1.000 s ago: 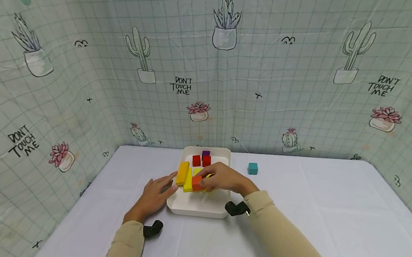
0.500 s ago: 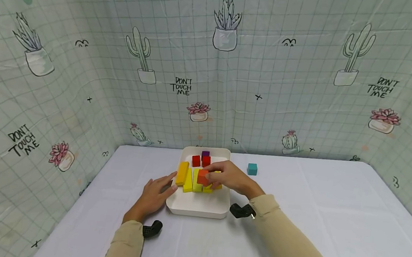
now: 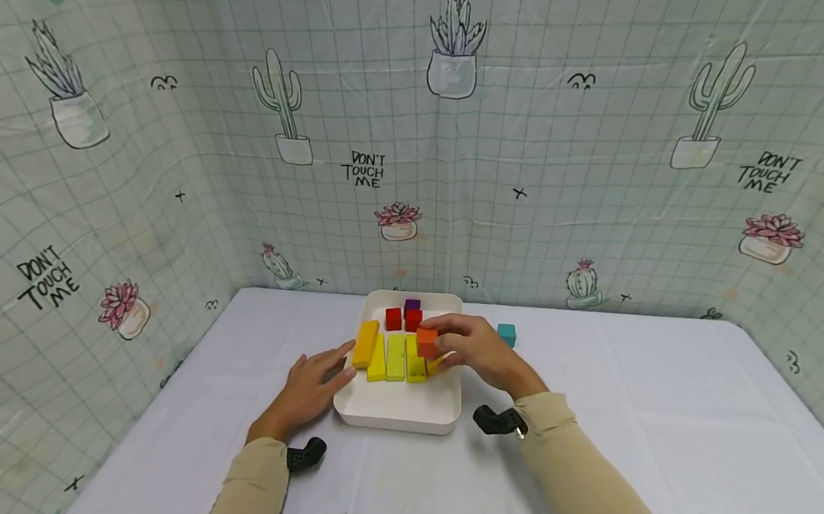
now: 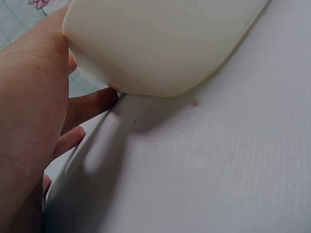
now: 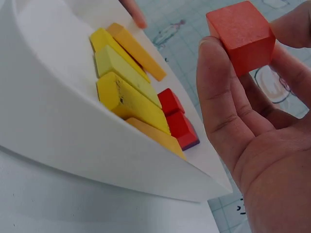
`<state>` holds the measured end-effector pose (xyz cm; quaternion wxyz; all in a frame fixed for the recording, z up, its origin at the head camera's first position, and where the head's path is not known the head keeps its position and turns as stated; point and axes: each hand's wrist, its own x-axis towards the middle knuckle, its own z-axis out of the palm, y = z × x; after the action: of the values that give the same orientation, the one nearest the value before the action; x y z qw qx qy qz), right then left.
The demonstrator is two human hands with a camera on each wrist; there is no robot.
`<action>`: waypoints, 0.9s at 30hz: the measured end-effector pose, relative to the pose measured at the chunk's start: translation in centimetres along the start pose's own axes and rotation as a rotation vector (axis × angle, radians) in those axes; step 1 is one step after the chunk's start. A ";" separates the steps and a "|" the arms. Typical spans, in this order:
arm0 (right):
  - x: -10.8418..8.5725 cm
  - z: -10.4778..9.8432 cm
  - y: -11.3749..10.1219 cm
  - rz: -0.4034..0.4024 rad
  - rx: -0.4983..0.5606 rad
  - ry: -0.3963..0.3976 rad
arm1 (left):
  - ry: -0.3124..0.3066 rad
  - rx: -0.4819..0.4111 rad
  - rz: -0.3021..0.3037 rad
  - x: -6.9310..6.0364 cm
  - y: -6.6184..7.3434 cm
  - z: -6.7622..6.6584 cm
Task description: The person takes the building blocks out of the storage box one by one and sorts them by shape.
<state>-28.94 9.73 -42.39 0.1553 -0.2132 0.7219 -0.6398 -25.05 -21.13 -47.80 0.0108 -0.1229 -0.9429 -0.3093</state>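
Pale green checked cloth [image 3: 516, 126], printed with cacti and succulents, hangs behind a table [image 3: 668, 401] covered in white. On the table sits a white tray [image 3: 396, 406], with the left hand [image 3: 307, 393] at its left side; that hand's fingers are spread and fairly straight, touching the tray's edge without gripping anything. Above the right part of the tray, the right hand [image 3: 481, 352] pinches an orange cube [image 3: 427, 343] between thumb and fingertips, its hold closed on the cube's sides, and the right wrist view shows the cube clear of the blocks below. Three yellow blocks [image 3: 396, 358] lie side by side in the tray, with one amber block [image 3: 366, 344] at the left wall and a second amber block [image 5: 155, 137] by the right wall. Farther back are two red cubes [image 3: 394, 320] and a purple cube [image 3: 412, 305]. Outside the tray, a teal cube [image 3: 506, 335] rests on the table, beyond the right hand.
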 end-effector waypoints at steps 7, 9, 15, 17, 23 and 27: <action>-0.6 -0.7 -0.2 0.011 0.035 0.031 | -0.003 0.003 -0.010 0.1 0.0 0.1; -0.8 -1.1 -0.2 0.006 0.030 0.034 | -0.001 0.001 -0.011 0.1 0.1 0.1; -1.5 -2.8 0.3 0.018 0.025 0.094 | -0.006 -0.003 -0.013 -0.1 0.1 0.2; -1.7 -3.6 0.4 0.016 0.032 0.131 | -0.010 -0.005 -0.018 0.0 0.1 0.2; -2.7 -6.4 0.5 0.008 0.066 0.271 | -0.009 -0.003 -0.014 0.3 0.2 0.0; -3.5 -7.9 1.0 0.032 0.082 0.338 | -0.022 0.004 -0.027 0.1 0.1 0.1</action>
<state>-30.00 18.39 -42.53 0.0506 -0.0843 0.7144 -0.6928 -25.15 -21.02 -47.79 -0.0037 -0.1135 -0.9451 -0.3064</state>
